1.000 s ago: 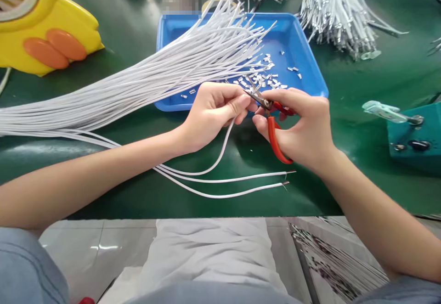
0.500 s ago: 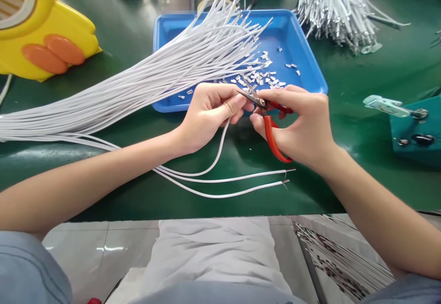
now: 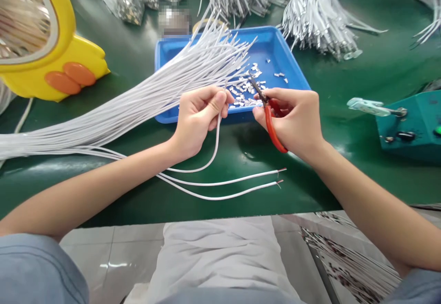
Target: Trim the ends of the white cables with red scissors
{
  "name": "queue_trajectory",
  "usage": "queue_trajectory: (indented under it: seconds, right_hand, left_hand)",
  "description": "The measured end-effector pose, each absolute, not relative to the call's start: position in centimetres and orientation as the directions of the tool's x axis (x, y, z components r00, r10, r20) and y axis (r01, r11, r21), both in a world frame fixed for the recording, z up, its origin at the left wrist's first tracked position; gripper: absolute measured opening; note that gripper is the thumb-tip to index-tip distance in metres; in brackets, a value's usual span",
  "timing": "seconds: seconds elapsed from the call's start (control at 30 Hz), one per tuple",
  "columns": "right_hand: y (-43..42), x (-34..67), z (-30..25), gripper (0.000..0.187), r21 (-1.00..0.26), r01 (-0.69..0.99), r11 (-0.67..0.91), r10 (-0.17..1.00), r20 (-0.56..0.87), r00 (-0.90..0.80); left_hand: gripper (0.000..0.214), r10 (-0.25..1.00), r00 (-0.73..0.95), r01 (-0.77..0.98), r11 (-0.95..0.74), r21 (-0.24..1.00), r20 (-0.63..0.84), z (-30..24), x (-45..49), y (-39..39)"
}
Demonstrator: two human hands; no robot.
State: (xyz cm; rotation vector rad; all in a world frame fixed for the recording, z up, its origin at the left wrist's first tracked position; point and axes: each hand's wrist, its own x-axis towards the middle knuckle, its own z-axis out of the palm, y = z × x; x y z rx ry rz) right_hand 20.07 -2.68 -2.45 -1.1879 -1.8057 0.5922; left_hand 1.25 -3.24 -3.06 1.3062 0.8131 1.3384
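Observation:
My left hand (image 3: 200,118) pinches a white cable (image 3: 216,143) close to its end, which points up past my fingertips. In my right hand (image 3: 292,115) is a pair of scissors with red handles (image 3: 273,129); their dark blades point up and left, apart from the cable. Behind both hands lies a blue tray (image 3: 294,72) with small metal terminals (image 3: 244,97) scattered in it. A thick bundle of white cables (image 3: 144,92) crosses the tray's left side. Two more white cables (image 3: 220,184) lie on the table in front, their ends stripped to thin wire.
A yellow duck-shaped fan (image 3: 82,51) stands at the left. Bags of metal parts (image 3: 129,5) and other cable bundles (image 3: 317,19) lie at the back. To the right is a teal box with a clip (image 3: 409,125). The green table's front edge (image 3: 206,219) runs before my lap.
The scissor blades have drawn away from the cable end, so my hands are farther apart. The cable end now points upward. The whole view has shifted a little.

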Motion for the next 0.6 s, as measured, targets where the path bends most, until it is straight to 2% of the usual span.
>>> queue_trajectory:
  seconds: [0.1, 0.3, 0.47, 0.6]
  right_hand:
    - [-2.9, 20.0, -1.8, 0.014, -0.847, 0.330, 0.416, 0.909, 0.398, -0.123]
    - [-3.3, 19.6, -1.0, 0.019, -0.903, 0.121, 0.412, 0.906, 0.392, -0.160]
    - [-3.6, 19.5, -0.9, 0.020, -0.933, 0.096, 0.348, 0.923, 0.323, -0.209]
    - [-4.0, 19.5, -0.7, 0.023, -0.930, 0.125, 0.346, 0.925, 0.315, -0.215]
  left_hand:
    - [0.021, 0.942, 0.200, -0.208, -0.229, 0.951, 0.271, -3.1, 1.5, -3.6]
    - [0.015, 0.896, 0.296, -0.199, -0.280, 0.939, 0.330, -3.6, 2.1, -4.2]
    - [0.016, 0.891, 0.278, -0.178, -0.319, 0.931, 0.359, -3.9, 2.2, -4.1]
    - [0.022, 0.904, 0.289, -0.133, -0.289, 0.948, 0.316, -3.7, 2.1, -4.0]
